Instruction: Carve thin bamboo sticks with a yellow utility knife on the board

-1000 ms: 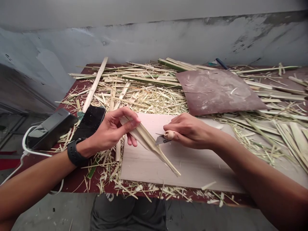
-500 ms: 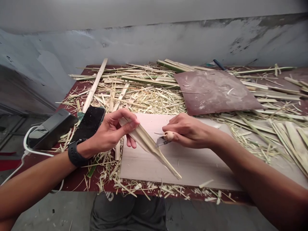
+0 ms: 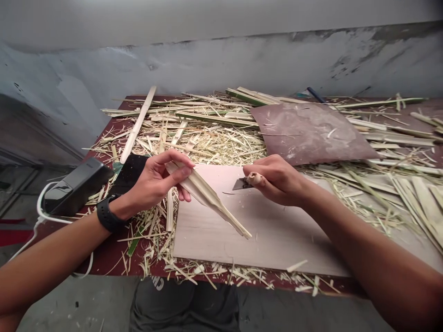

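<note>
**Bamboo strip and knife held apart above the board**

The left hand [image 3: 155, 182] grips the thick end of a bamboo strip [image 3: 211, 200] between thumb and fingers; its thin tip points down toward the front edge of the pale board [image 3: 277, 240]. The right hand [image 3: 277, 180] is closed around a small knife [image 3: 244, 183], whose blade points left, near the strip but not touching it. Bamboo shavings [image 3: 214, 143] cover the table's back part.

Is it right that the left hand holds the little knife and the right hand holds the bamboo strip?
No, it's swapped. In the head view the left hand holds the bamboo strip, and the right hand holds the little knife.
</note>
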Tool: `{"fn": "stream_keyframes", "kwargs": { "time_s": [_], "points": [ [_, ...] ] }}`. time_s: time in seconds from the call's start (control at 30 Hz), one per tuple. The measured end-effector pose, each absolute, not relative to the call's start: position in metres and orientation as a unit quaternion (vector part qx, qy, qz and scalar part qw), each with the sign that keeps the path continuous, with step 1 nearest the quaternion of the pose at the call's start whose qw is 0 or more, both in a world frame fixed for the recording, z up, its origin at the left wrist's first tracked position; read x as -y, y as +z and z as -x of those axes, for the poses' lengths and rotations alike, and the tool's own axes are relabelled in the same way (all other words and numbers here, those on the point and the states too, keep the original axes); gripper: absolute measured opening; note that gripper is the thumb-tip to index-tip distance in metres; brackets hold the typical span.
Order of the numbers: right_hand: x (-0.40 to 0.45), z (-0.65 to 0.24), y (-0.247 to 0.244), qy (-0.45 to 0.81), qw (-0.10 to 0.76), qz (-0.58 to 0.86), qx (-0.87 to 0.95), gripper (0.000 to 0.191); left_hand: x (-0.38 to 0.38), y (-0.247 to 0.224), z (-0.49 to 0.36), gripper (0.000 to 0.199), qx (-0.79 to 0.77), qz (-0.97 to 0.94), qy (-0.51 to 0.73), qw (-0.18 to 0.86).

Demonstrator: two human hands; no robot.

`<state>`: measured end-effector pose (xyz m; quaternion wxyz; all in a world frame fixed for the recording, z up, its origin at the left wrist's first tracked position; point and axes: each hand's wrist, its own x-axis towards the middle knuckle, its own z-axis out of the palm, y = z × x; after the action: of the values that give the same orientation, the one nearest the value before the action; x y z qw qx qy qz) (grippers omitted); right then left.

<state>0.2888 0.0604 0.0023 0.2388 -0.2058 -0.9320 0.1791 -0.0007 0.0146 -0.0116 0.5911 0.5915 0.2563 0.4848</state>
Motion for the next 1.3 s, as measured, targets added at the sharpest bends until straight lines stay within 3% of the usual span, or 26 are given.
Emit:
{"fn": "stream_keyframes", "kwargs": {
  "time_s": [0.47,0.7,1.1,1.3],
  "points": [
    [-0.046,-0.275,-0.003,0.194,0.127,0.179,0.956,0.046,-0.013,-0.015,-0.004,0.012,-0.267,-0.579,0.459,0.619],
    [-0.046,-0.275,-0.002,0.184,0.188,0.168,0.95,0.044,-0.008,-0.01,-0.006,0.004,-0.22,-0.592,0.446,0.634],
    [-0.041,-0.269,-0.001,0.205,0.173,0.129,0.955,0.047,-0.007,-0.009,-0.005,0.008,-0.234,-0.566,0.458,0.644],
    [-0.041,-0.27,-0.001,0.205,0.253,0.152,0.933,0.049,-0.007,-0.009,-0.005,0.004,-0.23,-0.583,0.457,0.631]
  ]
}}
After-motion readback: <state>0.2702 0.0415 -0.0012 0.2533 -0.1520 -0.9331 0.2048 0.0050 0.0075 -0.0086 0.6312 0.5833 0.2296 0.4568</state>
